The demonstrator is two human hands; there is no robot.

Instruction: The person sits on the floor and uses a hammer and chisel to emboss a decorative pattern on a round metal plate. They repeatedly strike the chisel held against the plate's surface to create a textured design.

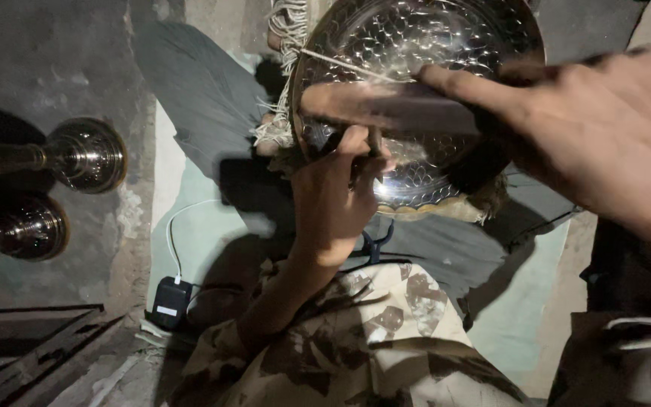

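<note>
A round embossed metal plate [416,45] with a scale-like pattern rests tilted on grey cloth at top centre. My left hand [333,203] reaches up from a camouflage-print sleeve and is closed around a small dark tool [373,145] whose tip touches the plate's face. My right hand [604,128] is close to the camera and blurred. Its forefinger stretches left across the plate, with a dark blurred shape [476,154] beneath the hand. I cannot tell whether that hand holds anything.
Two shiny metal stand bases [88,154] [32,226] lie at the left on a rough concrete floor. A black power adapter [169,301] with a white cable sits on a pale green mat [205,234]. Dark wooden boards [32,347] fill the lower left corner.
</note>
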